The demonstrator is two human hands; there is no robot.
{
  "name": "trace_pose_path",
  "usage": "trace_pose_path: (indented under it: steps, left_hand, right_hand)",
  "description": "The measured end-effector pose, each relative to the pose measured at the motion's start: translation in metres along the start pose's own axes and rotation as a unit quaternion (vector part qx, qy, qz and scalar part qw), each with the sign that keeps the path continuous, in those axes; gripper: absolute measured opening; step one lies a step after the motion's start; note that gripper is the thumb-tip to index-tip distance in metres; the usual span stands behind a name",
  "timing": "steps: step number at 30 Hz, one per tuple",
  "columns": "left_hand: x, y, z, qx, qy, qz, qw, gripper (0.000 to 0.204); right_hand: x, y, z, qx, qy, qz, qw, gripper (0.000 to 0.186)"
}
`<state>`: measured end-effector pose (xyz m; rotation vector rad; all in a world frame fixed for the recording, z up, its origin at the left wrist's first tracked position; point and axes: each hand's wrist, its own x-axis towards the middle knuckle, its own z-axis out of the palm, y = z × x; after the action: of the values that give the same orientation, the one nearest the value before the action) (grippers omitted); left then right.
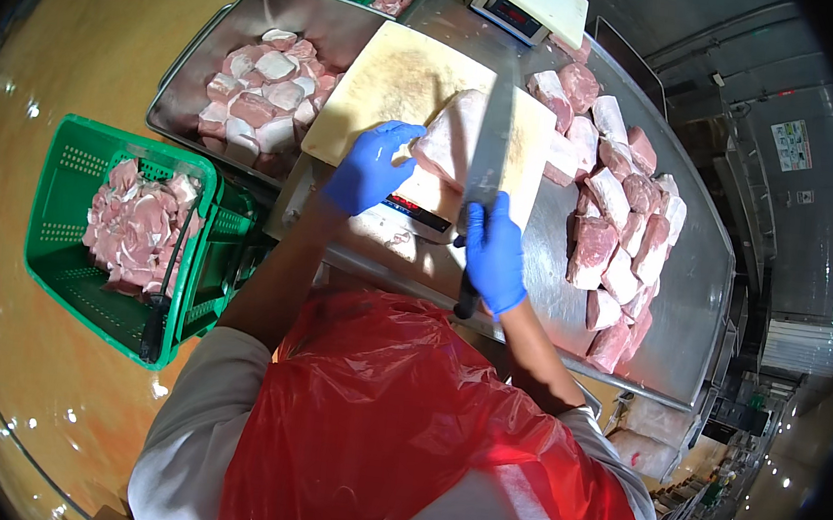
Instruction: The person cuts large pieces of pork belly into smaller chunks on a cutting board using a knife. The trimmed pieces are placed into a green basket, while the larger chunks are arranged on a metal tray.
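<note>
The steel table [537, 295] spreads out to the right of the cutting board [384, 69]. The steel tub [270, 14], full of cut pork pieces [277, 94], stands just left of the board, and the green basket [58, 189] with pale meat trimmings [137, 226] sits farther left and nearer the person. To the board's right, a heap of pork chunks [630, 219] lies on the table.

The long, broad-bladed knife [490, 138] reaches across the board's right part, over the right side of a thick pork slab [450, 136]; whether the blade touches the meat I cannot tell. The slab rests on the board, a pale fatty face showing. It looks fairly heavy, soft and yielding, and its fat is probably slippery under gloves; the broad left side, clear of the blade, seems the safest hold, with fingertips tucked back.

The blue-gloved right hand [496, 262], at the board's near right corner, has its fingers wrapped around the knife's handle. The blue-gloved left hand [375, 165], over the board's near left part, has thumb and fingers parted beside the slab's left edge; whether they grip it I cannot tell. Smallest is a red-lit display [416, 210] at the board's near edge.
</note>
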<state>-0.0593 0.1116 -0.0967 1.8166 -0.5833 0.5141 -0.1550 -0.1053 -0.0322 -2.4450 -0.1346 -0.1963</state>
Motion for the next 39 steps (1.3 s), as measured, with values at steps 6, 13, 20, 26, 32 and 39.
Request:
trace_pose_path:
  steps: [6, 13, 20, 26, 32, 39]
  left_hand:
    - [0.005, -0.011, 0.007, -0.028, -0.042, -0.085, 0.995, 0.009]
    - [0.003, -0.001, 0.006, 0.029, -0.009, -0.053, 0.998, 0.007]
    - [-0.015, -0.002, -0.017, 0.084, 0.042, -0.045, 0.995, 0.006]
    - [-0.034, 0.023, -0.035, 0.063, 0.025, -0.156, 0.985, 0.006]
    - [-0.009, 0.03, 0.004, 0.189, 0.031, -0.028, 0.981, 0.01]
    - [-0.022, 0.007, -0.009, 0.267, -0.006, -0.085, 0.96, 0.007]
  right_hand:
    - [0.029, -0.055, 0.027, -0.077, -0.075, 0.034, 0.994, 0.02]
    - [0.033, -0.044, 0.044, -0.163, -0.131, 0.009, 0.978, 0.019]
    - [-0.071, -0.038, -0.078, -0.299, -0.328, 0.037, 0.896, 0.025]
    - [-0.067, -0.053, -0.085, -0.212, -0.255, 0.074, 0.94, 0.022]
    - [0.007, -0.053, -0.001, -0.208, -0.187, -0.003, 0.96, 0.02]
    - [-0.032, -0.016, -0.038, -0.221, -0.27, 0.007, 0.937, 0.021]
